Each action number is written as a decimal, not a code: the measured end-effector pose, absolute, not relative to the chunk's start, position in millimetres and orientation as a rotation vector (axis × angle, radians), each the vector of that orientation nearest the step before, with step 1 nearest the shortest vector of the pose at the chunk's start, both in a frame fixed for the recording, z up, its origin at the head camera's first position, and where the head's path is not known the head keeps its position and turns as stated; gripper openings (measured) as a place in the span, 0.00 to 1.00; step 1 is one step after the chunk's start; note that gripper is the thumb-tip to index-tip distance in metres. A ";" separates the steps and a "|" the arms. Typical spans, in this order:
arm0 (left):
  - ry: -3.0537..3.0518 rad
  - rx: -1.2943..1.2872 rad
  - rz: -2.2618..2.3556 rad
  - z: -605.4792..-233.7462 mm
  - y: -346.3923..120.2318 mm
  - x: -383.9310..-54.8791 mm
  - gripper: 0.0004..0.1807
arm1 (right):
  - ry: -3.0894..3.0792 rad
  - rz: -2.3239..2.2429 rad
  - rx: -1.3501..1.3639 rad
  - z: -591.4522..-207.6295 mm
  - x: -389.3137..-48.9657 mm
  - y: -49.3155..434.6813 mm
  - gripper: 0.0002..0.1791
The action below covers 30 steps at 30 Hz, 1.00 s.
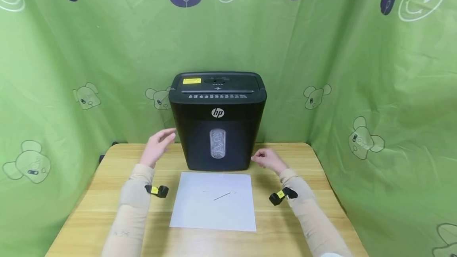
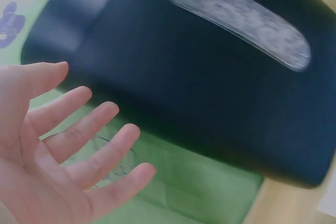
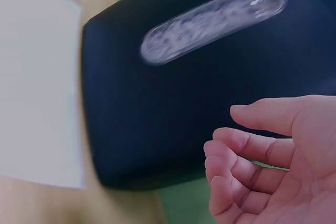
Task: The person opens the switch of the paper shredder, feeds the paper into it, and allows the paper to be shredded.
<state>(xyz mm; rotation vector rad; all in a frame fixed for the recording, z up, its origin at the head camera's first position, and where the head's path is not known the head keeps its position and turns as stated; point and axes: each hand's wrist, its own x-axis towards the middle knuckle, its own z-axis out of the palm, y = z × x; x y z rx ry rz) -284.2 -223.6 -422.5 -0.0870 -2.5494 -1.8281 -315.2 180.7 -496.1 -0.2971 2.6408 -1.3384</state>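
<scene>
A black HP paper shredder (image 1: 192,138) stands upright at the back of the table, a clear window (image 1: 217,143) in its front showing pale shreds. My left hand (image 1: 159,146) is beside its left side, and in the left wrist view the fingers (image 2: 105,114) are spread with nothing in them. Near the shredder's lower right side is my right hand (image 1: 268,160); its fingers (image 3: 252,145) bend loosely and the palm holds nothing. Flat on the table in front of the shredder lies a white sheet of paper (image 1: 214,213) with a short dark line on it.
The wooden table (image 1: 285,233) runs up to a green printed curtain (image 1: 121,50) at the back and both sides. On the shredder's top are a yellow label (image 1: 191,81), a slider switch (image 1: 215,81) and the feed slot (image 1: 217,91).
</scene>
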 end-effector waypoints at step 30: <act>-2.438 0.284 -2.067 -538.4 -218.4 -226.2 0.26 | 2.902 -1.141 -0.106 -626.3 -313.6 164.3 0.22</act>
